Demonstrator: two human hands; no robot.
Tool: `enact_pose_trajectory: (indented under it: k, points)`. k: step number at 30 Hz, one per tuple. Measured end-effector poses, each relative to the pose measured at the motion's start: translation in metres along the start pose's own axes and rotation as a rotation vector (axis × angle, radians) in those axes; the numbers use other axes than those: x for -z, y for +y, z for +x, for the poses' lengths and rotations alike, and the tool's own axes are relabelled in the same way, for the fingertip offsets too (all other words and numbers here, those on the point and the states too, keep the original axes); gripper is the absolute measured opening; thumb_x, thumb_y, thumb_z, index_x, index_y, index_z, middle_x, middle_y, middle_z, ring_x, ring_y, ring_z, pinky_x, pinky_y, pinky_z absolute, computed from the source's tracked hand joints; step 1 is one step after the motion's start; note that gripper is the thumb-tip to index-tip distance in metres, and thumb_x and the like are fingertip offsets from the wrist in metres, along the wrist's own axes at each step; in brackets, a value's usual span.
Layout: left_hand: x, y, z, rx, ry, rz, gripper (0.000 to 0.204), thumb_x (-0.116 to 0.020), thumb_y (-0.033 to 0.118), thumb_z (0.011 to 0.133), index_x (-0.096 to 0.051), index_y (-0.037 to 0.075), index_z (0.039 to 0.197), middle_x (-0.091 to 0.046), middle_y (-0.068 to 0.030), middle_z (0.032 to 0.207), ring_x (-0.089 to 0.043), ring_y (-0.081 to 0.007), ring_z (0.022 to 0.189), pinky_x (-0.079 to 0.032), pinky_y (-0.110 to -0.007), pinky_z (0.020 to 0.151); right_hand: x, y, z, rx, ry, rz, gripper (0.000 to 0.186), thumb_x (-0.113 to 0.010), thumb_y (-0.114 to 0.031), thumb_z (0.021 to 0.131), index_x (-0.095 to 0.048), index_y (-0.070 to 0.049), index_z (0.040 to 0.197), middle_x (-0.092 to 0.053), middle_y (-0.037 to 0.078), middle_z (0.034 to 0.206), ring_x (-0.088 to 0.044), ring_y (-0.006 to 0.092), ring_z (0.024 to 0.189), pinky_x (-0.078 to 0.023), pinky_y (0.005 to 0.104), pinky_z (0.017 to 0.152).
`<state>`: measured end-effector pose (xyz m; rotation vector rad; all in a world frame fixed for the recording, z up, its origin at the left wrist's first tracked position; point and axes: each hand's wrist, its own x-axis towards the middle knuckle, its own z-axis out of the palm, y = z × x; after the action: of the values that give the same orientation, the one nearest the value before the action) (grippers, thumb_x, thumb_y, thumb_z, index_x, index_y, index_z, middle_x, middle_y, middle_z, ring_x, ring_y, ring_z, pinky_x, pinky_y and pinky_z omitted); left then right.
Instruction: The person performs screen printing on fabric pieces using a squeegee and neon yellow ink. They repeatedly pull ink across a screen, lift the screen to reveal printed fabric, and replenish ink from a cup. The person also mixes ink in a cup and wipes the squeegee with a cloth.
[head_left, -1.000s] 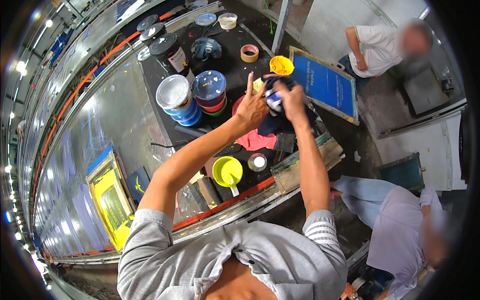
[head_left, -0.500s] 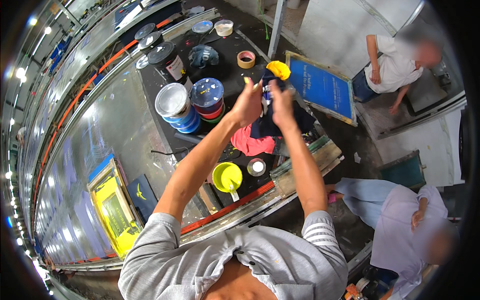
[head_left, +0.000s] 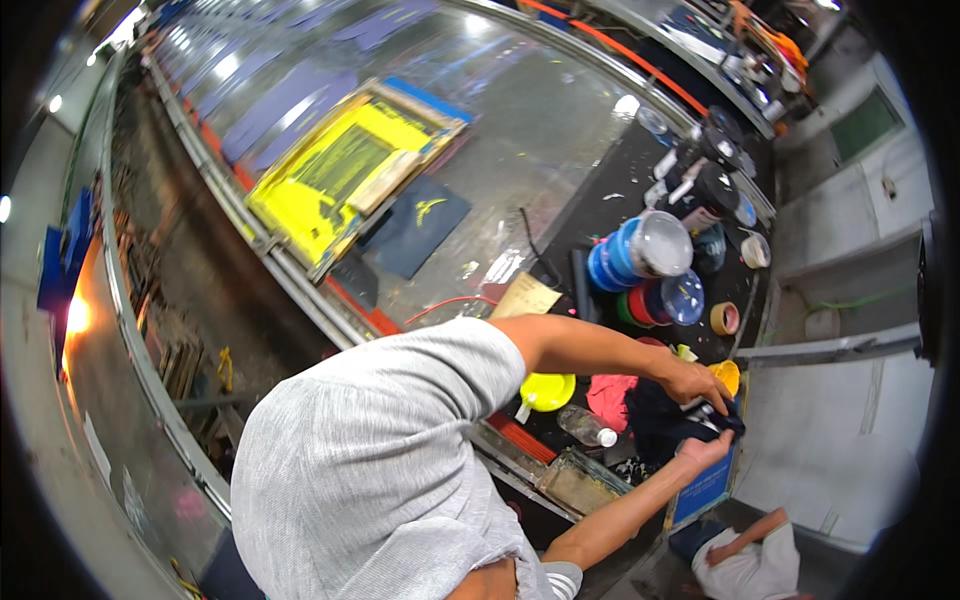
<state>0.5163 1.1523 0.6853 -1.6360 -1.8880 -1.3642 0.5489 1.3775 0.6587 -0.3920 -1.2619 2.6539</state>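
My left hand [head_left: 690, 382] is closed on a dark navy cloth [head_left: 655, 420], its fingers curled over the cloth's upper edge. My right hand [head_left: 708, 450] grips the same cloth from below, close to the left one. A small white patch shows between the two hands. Beyond my left hand is a yellow item [head_left: 727, 376], partly hidden. A crumpled coral-pink cloth [head_left: 607, 400] lies beside the dark one. Nearer me are a clear bottle with a white cap [head_left: 587, 426] and a tub of bright yellow ink [head_left: 548, 392], partly covered by my left arm.
Stacked paint tubs [head_left: 640, 250] and a tape roll [head_left: 725, 318] stand on the black table end. A yellow-inked screen frame [head_left: 345, 165] lies on the long table by a dark fabric piece [head_left: 418, 225]. A blue screen [head_left: 702, 490] leans near a person in white [head_left: 745, 560].
My view has swung left and tilted, so the long table now fills the upper left. Both hands still hold the dark cloth, now at the right of the view.
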Motion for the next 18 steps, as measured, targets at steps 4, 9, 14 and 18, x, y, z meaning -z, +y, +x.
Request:
enact_pose_trajectory:
  k: [4,9,14,18]
  points:
    - [0.081,0.086,-0.084,0.317,0.104,0.065,0.029,-0.073,0.006,0.074,-0.070,0.000,0.103,-0.068,-0.0168,0.107,-0.063,-0.0309,0.106,-0.049,-0.040,0.091,-0.006,-0.017,-0.008,0.078,-0.034,-0.843,0.058,-0.061,-0.039,0.093,-0.052,0.007,0.129,-0.057,0.018,0.129,-0.054,0.0270,0.119,-0.039,0.0354,0.104]
    - [0.168,0.239,-0.238,0.718,0.727,-0.163,0.016,-0.064,0.010,0.089,-0.071,0.000,0.100,-0.071,-0.0111,0.103,-0.066,-0.0167,0.095,-0.051,-0.030,0.085,-0.024,-0.052,-0.060,0.438,0.110,-1.420,0.074,-0.062,-0.041,0.093,-0.035,0.006,0.143,-0.046,0.024,0.141,-0.047,0.0314,0.129,-0.033,0.0370,0.108]
    - [0.192,0.353,-0.400,1.125,1.181,0.487,0.014,-0.067,0.007,0.084,-0.072,-0.001,0.095,-0.071,-0.0120,0.099,-0.066,-0.0166,0.089,-0.051,-0.028,0.081,-0.170,-0.016,-0.219,0.826,0.047,-0.774,0.043,-0.057,-0.025,0.097,-0.053,0.009,0.123,-0.061,0.023,0.118,-0.060,0.0268,0.110,-0.048,0.0395,0.094]
    - [0.186,0.408,-0.426,1.429,1.219,0.393,0.017,-0.067,0.013,0.087,-0.072,-0.001,0.095,-0.071,-0.0079,0.085,-0.063,-0.0108,0.079,-0.049,-0.025,0.075,-0.241,0.101,-0.296,0.849,-0.170,-0.708,0.024,-0.055,-0.012,0.096,-0.060,0.010,0.105,-0.067,0.016,0.096,-0.067,0.0231,0.082,-0.058,0.0307,0.075]
